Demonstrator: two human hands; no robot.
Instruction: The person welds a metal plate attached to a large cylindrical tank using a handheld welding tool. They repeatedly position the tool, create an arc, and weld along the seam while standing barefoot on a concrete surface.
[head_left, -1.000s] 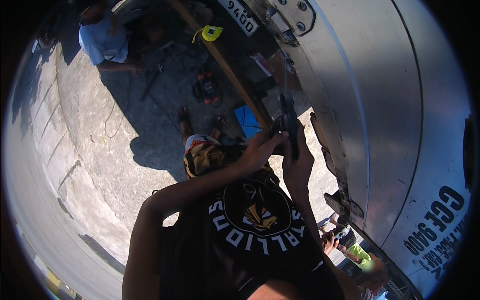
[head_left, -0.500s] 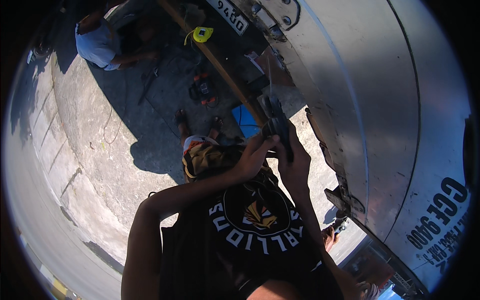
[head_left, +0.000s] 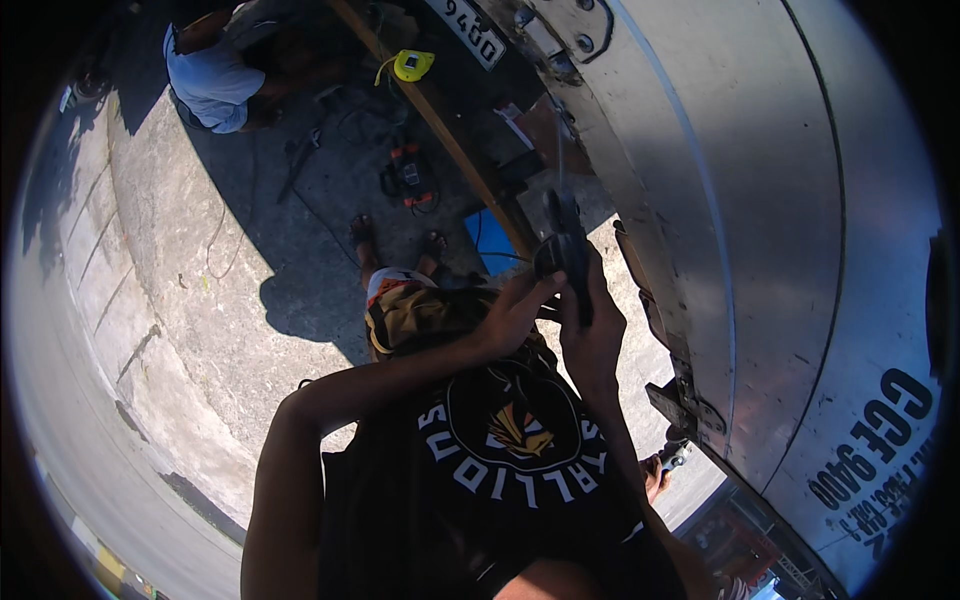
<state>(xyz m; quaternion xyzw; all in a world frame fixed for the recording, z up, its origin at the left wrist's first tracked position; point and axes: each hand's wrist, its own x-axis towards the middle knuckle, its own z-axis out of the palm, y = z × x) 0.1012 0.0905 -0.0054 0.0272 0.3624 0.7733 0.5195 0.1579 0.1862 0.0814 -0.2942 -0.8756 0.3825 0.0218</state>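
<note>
Close in front of my chest, both my hands are closed on a dark hand tool (head_left: 570, 240) whose exact kind I cannot make out. A thin rod seems to run from its far end toward the metal panel's edge. My right hand (head_left: 597, 325) wraps the tool's near end from the right. From the left, the fingers of my left hand (head_left: 515, 315) press against a rounded dark part of it. Shadow hides much of the tool's detail.
A large metal vehicle panel (head_left: 770, 200) fills the right side. A yellow tape measure (head_left: 412, 66) rests on a wooden beam (head_left: 440, 125). An orange-and-black power tool (head_left: 408, 178), cords and a blue flat object (head_left: 488, 240) lie below. Another person (head_left: 215, 85) crouches at far left.
Both hands and the dark tool have shifted slightly to the right. The crouching person at far left has changed posture, leaning a little rightward.
</note>
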